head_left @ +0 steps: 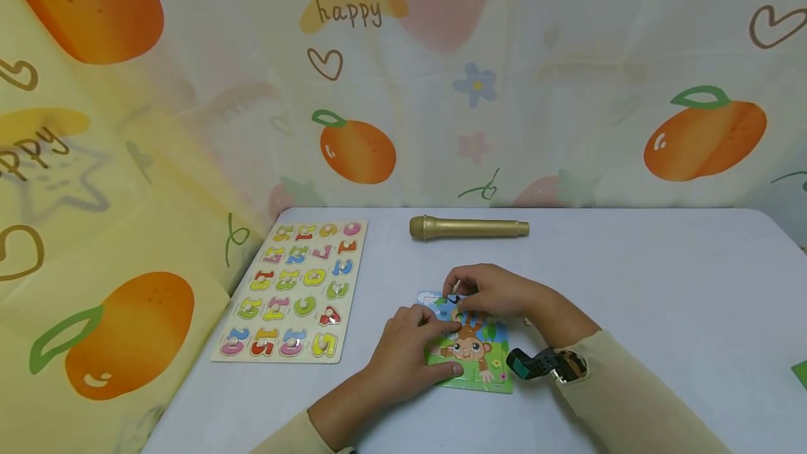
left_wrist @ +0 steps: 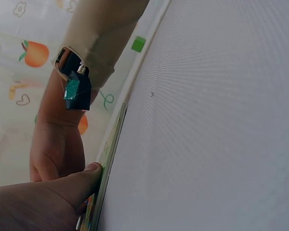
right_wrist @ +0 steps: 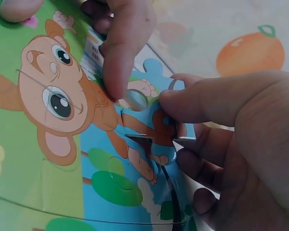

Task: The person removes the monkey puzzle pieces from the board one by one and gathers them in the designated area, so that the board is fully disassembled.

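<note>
The right hand pinches a piece, tilted, over the puzzle's far end. The left hand (fingers extended, thumb farther from the piece) rests along the puzzle's left edge, its index reaching inward.

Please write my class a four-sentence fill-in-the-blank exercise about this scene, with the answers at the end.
1. The puzzle shows a cartoon ____.
2. The right hand pinches a single puzzle ____.
3. The microphone is coloured ____.
4. The board left of the puzzle displays ____ including 4 and 15.

Missing words: monkey; piece; gold; numbers.
</note>
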`<state>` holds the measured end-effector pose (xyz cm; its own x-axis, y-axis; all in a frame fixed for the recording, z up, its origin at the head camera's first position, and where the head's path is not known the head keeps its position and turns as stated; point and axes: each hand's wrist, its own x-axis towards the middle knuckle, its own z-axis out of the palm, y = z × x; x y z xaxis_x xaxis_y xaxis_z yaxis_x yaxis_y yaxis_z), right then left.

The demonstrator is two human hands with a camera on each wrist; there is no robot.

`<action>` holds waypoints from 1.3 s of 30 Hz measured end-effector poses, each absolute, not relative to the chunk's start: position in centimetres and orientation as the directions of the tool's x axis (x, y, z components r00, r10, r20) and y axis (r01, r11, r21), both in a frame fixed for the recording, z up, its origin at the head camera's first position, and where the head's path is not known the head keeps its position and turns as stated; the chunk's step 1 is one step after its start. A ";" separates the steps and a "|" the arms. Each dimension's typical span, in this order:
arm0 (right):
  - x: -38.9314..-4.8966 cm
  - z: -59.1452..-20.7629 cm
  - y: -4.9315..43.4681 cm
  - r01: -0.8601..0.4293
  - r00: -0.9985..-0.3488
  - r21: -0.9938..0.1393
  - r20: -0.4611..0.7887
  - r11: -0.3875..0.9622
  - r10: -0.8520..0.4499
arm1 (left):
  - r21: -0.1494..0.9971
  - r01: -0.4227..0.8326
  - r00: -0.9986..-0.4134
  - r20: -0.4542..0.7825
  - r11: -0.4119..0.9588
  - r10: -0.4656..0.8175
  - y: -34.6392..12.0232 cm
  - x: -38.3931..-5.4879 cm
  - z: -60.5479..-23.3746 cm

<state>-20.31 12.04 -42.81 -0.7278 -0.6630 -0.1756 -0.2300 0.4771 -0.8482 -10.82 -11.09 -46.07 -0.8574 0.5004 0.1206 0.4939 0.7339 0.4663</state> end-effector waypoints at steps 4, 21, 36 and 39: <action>-20.3 -42.5 12.2 -0.206 -0.723 -0.869 -0.174 0.450 -0.668 | 0.466 0.492 -0.858 0.115 0.735 0.501 -11.0 -10.8 -46.1; -20.5 -41.1 17.6 -0.202 -0.764 -0.818 -0.212 0.538 -0.610 | 0.467 0.470 -0.868 0.089 0.749 0.489 -11.1 -10.8 -46.0; -20.0 -41.9 23.4 -0.143 -0.794 -0.813 -0.246 0.564 -0.556 | 0.489 0.459 -0.875 0.103 0.742 0.473 -11.3 -10.6 -46.2; -19.6 -42.1 25.0 -0.143 -0.808 -0.797 -0.248 0.587 -0.534 | 0.487 0.464 -0.872 0.105 0.740 0.478 -11.1 -10.7 -46.0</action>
